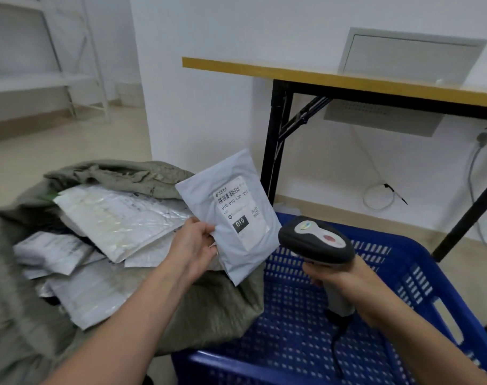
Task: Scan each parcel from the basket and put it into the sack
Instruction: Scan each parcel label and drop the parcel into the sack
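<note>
My left hand pinches the left edge of a pale grey parcel and holds it upright, its white barcode label facing me. My right hand grips the handle of a grey barcode scanner, whose head sits just right of the parcel's lower corner. Below the scanner lies the blue plastic basket; no parcels show on its visible floor. Left of it the grey-green sack lies open with several white and silver parcels piled inside.
A folding table with a yellow top and black legs stands behind the basket against the white wall. White and grey cables hang from the wall socket at the right. A white metal shelf stands at the far left on the beige floor.
</note>
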